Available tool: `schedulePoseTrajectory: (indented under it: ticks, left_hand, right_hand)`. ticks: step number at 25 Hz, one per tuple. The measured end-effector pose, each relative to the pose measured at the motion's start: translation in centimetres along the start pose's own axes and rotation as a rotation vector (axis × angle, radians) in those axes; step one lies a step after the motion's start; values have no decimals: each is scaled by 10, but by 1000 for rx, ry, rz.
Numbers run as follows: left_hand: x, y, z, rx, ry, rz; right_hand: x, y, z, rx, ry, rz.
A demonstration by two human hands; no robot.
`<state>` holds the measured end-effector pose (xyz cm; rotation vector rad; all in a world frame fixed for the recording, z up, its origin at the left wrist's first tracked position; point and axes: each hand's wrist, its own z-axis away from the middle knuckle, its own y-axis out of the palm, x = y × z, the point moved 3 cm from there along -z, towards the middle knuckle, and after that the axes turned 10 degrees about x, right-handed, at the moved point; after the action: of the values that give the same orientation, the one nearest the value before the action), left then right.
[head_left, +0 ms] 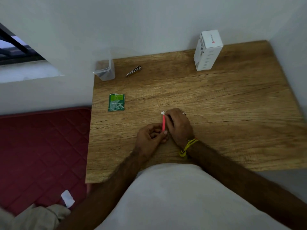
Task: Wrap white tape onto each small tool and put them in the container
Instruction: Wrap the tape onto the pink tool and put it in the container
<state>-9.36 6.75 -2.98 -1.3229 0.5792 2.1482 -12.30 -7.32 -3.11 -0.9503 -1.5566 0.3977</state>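
A thin red tool (163, 122) stands nearly upright over the wooden table (216, 100), held between both hands. My left hand (150, 138) pinches its lower end. My right hand (177, 123) grips its upper end, where a scrap of white tape (162, 112) sticks out. A metal nail clipper (133, 71) lies at the back of the table. Left of it, in the back left corner, stands a clear plastic container (104, 67) with something dark inside.
A torn green sachet (116, 102) lies on the table's left side. A white box (207, 50) stands at the back right by the wall. A dark red quilted mat (41, 155) lies left of the table.
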Motion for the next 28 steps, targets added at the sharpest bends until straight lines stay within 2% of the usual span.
schedulePoseTrajectory:
  ticks: [5, 11, 19, 28]
  left_hand:
    - [0, 0, 0, 46, 21, -25]
    - [3, -1, -1, 22, 18, 6]
    - [4, 0, -2, 21, 16, -10]
    - [1, 0, -1, 7, 13, -7]
  right_hand:
    - [3, -1, 0, 50, -14, 15]
    - [0, 0, 1, 64, -38, -3]
    - [-2, -2, -1, 6, 6, -62]
    - [-3, 0, 0, 48, -49, -75]
